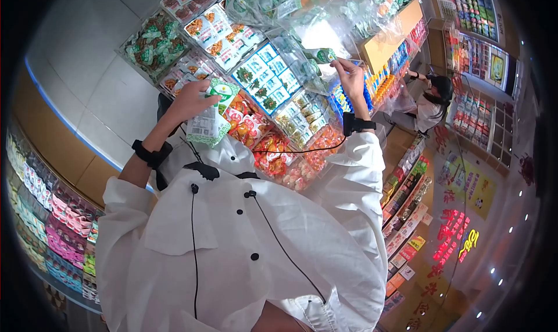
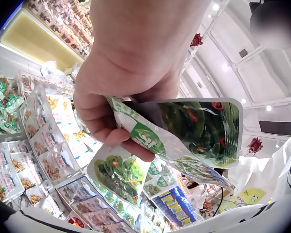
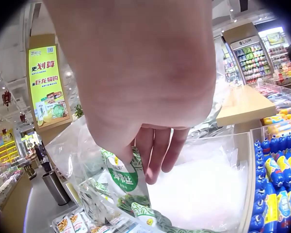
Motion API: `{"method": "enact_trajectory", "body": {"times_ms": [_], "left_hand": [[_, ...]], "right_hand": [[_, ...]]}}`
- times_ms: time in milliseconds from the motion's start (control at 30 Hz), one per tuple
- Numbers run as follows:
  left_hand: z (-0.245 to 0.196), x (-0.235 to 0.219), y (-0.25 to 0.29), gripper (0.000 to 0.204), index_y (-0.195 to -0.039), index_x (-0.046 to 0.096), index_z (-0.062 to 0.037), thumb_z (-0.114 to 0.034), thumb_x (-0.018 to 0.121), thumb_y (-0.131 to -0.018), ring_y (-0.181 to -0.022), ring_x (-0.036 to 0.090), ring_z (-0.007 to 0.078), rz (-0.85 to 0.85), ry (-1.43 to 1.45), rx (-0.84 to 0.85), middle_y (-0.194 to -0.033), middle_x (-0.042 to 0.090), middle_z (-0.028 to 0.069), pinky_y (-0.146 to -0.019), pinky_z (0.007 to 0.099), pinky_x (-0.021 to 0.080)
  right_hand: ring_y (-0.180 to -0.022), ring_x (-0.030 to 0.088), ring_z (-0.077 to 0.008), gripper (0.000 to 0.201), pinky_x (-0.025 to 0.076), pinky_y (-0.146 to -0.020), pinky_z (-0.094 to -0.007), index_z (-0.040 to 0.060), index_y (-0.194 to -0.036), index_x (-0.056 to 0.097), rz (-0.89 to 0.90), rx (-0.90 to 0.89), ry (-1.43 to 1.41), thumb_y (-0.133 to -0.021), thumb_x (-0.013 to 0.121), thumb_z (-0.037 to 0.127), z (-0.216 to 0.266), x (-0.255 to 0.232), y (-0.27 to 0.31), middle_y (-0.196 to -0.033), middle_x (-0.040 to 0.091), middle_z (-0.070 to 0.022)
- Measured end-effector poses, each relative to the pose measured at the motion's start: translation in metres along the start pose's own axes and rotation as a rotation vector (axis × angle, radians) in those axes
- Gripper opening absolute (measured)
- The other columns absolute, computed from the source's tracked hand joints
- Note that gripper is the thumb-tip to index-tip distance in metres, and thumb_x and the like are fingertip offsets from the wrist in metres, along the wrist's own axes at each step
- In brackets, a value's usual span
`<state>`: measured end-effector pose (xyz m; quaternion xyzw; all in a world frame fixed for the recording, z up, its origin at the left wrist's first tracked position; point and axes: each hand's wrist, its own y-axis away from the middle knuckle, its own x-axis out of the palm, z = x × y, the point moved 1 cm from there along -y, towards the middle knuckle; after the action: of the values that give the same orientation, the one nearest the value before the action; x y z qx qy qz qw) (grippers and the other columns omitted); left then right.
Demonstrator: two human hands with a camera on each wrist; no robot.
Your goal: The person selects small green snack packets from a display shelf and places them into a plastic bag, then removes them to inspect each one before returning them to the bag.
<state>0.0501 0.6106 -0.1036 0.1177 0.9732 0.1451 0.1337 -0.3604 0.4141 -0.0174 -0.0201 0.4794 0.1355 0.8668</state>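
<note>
My left hand (image 1: pixel 189 106) grips several green-and-white snack packets (image 1: pixel 208 125) at chest height. In the left wrist view the packets (image 2: pixel 201 128) fan out below the fingers, showing dark green strips with red pepper bits. My right hand (image 1: pixel 350 79) pinches one green-and-white packet (image 1: pixel 321 54) by its end, over a clear display bin. The right wrist view has this packet (image 3: pixel 123 177) hanging under thumb and fingers, beside the bin's wall (image 3: pixel 241 162). Another green-edged packet (image 3: pixel 153 218) lies just below it, and the bin's bright white bottom shows behind.
Neighbouring bins hold blue-and-white packets (image 1: pixel 266 76), red snack packs (image 1: pixel 247 120) and dark green wrapped snacks (image 1: pixel 154 44). Blue-and-yellow bottle-shaped packs (image 3: pixel 279 194) stand to the right, near a wooden ledge (image 3: pixel 247 104). Another person (image 1: pixel 430 102) is at the far right.
</note>
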Motion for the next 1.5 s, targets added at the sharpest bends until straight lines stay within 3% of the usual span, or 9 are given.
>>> {"method": "enact_trajectory", "body": {"times_ms": [400,500,600,767,1100,1200,1267,1367,1500], "left_hand": [[0.007,0.009,-0.003,0.046,-0.077,0.043,0.0033,-0.032,0.072,-0.081,-0.069,0.040,0.0169,0.003,0.029,0.066,-0.069,0.045,0.0096,-0.069,0.0355,0.042],[0.003,0.006,-0.001,0.040,-0.084,0.054,0.0037,-0.032,0.072,-0.082,-0.077,0.054,0.0179,0.024,0.051,0.019,-0.077,0.057,0.0105,-0.076,0.0353,0.046],[-0.004,0.002,0.000,0.039,-0.097,0.064,0.0020,-0.032,0.073,-0.082,-0.093,0.064,0.0209,0.020,0.095,-0.025,-0.091,0.067,0.0111,-0.084,0.0365,0.048],[-0.001,0.006,-0.003,0.042,-0.112,0.065,0.0007,-0.030,0.072,-0.084,-0.099,0.065,0.0213,0.064,-0.007,-0.045,-0.102,0.070,0.0129,-0.089,0.0370,0.048],[-0.041,0.002,-0.009,0.038,-0.114,0.068,-0.0028,-0.029,0.070,-0.087,-0.097,0.062,0.0154,0.162,0.254,-0.033,-0.106,0.071,0.0058,-0.092,0.0320,0.046],[-0.051,0.006,-0.011,0.029,-0.096,0.068,-0.0020,-0.029,0.071,-0.086,-0.083,0.057,0.0107,0.109,0.331,0.006,-0.088,0.067,0.0010,-0.081,0.0295,0.046],[-0.049,0.007,-0.016,0.033,-0.077,0.056,-0.0023,-0.030,0.073,-0.085,-0.071,0.045,0.0082,0.132,0.219,0.004,-0.073,0.052,-0.0028,-0.067,0.0288,0.040],[-0.043,0.015,-0.022,0.042,-0.069,0.044,-0.0041,-0.030,0.074,-0.084,-0.068,0.035,0.0080,0.105,0.154,0.097,-0.068,0.038,-0.0040,-0.060,0.0295,0.033],[-0.051,0.017,-0.017,0.042,-0.071,0.047,-0.0032,-0.033,0.075,-0.082,-0.070,0.038,0.0093,0.136,0.177,0.043,-0.070,0.042,-0.0020,-0.062,0.0305,0.035]], "right_hand": [[-0.077,0.068,-0.0084,0.022,0.051,-0.071,-0.0236,-0.0023,-0.101,0.071,-0.216,0.056,-0.071,-0.093,0.065,0.017,-0.018,-0.017,0.023,-0.082,0.074,-0.0074],[-0.066,0.056,-0.0026,0.024,0.042,-0.059,-0.0205,-0.0037,-0.101,0.070,-0.347,0.121,-0.202,-0.096,0.063,0.018,-0.014,-0.029,0.027,-0.079,0.072,-0.0034],[-0.066,0.064,-0.0088,0.024,0.045,-0.058,-0.0213,-0.0056,-0.101,0.067,-0.500,0.180,-0.473,-0.098,0.060,0.018,0.016,-0.051,0.034,-0.075,0.070,-0.0059],[-0.069,0.067,-0.0137,0.022,0.050,-0.060,-0.0238,-0.0060,-0.106,0.063,-0.450,0.127,-0.678,-0.099,0.057,0.014,0.040,-0.063,0.032,-0.083,0.069,-0.0088],[-0.069,0.061,-0.0061,0.021,0.046,-0.061,-0.0220,-0.0038,-0.102,0.064,-0.306,0.115,-0.360,-0.099,0.058,0.016,0.031,-0.029,0.049,-0.077,0.071,-0.0051],[-0.067,0.064,-0.0070,0.020,0.049,-0.062,-0.0222,-0.0043,-0.103,0.066,-0.308,0.088,-0.187,-0.097,0.060,0.014,0.032,-0.019,0.055,-0.077,0.073,-0.0073],[-0.067,0.064,-0.0071,0.020,0.049,-0.062,-0.0224,-0.0036,-0.103,0.068,-0.322,0.048,-0.126,-0.096,0.061,0.014,0.028,-0.013,0.055,-0.077,0.073,-0.0075],[-0.067,0.065,-0.0075,0.019,0.050,-0.061,-0.0227,-0.0025,-0.103,0.069,-0.313,0.041,-0.118,-0.095,0.063,0.014,0.025,-0.001,0.048,-0.078,0.074,-0.0082],[-0.071,0.071,-0.0120,0.019,0.053,-0.061,-0.0240,-0.0024,-0.101,0.071,-0.215,0.071,-0.175,-0.094,0.063,0.013,0.037,0.019,0.026,-0.078,0.074,-0.0104]]}}
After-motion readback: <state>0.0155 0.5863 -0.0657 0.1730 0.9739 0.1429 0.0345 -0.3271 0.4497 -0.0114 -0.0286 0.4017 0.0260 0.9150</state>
